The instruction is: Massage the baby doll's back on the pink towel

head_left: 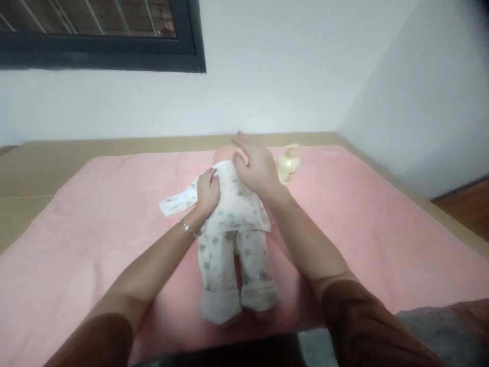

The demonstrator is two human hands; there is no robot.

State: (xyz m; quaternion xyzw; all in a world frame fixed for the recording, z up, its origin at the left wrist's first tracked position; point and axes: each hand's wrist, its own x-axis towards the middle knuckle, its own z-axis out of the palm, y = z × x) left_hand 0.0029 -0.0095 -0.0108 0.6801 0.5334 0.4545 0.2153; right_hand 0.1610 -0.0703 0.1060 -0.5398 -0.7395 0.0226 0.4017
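Observation:
A baby doll [222,153] lies stretched out on a pink blanket, its head towards the wall. It wears a white long-sleeved top [237,214] with a small print and matching trousers [217,262] with turned-up cuffs. One sleeve [179,201] spreads out flat to the left. My left hand [209,191] rests on the left side of the top, fingers lying over the cloth. Above the doll's right shoulder my right hand [256,165] is held with thumb and fingers apart, hiding part of the head and shoulder. Whether it touches the doll I cannot tell.
Just beyond my right hand stands a pale yellow pump bottle [288,165]. The pink blanket [126,219] covers a tan surface [49,158] against the white wall [267,66]. A dark-framed window [191,46] is at upper left.

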